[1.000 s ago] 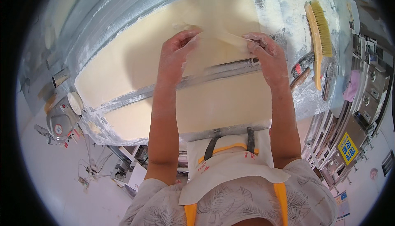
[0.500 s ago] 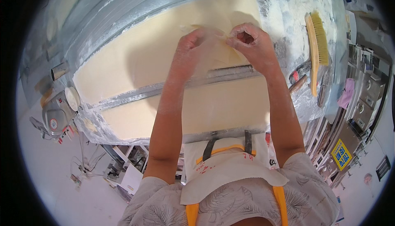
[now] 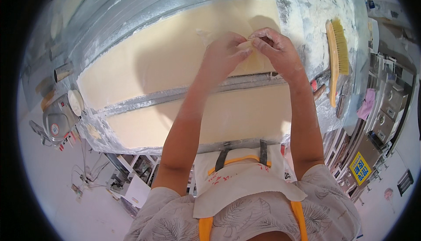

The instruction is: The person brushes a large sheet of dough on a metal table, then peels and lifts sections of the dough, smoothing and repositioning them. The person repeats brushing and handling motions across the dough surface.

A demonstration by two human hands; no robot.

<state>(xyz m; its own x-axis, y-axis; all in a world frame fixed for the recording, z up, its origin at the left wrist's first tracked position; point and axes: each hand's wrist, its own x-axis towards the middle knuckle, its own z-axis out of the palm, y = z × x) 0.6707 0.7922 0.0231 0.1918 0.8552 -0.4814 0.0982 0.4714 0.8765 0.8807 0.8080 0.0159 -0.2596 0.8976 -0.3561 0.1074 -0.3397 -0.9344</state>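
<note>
Two long, pale rolled dough sheets lie side by side with a narrow floured gap between them: a far dough sheet (image 3: 171, 43) and a near dough sheet (image 3: 239, 116). Over the right part of the far one, my left hand (image 3: 222, 57) and my right hand (image 3: 278, 50) meet fingertip to fingertip. Both are closed in a pinch on a thin piece of dough (image 3: 246, 45). Whether this piece is joined to the sheet below is hidden by my fingers. Flour whitens my fingers, and the left hand is slightly blurred.
A floured metal worktable (image 3: 307, 4) carries the dough. To the right lies a wooden-handled bench brush (image 3: 334, 61), with a brown-handled tool (image 3: 319, 92) partly behind my right forearm. A metal cylinder (image 3: 64, 72), a white round dish (image 3: 76, 103) and a scale (image 3: 58, 122) stand at left.
My left hand has moved right and the gap between my hands has closed. Now their fingertips come together at the dough piece. My right hand has shifted slightly right and down.
</note>
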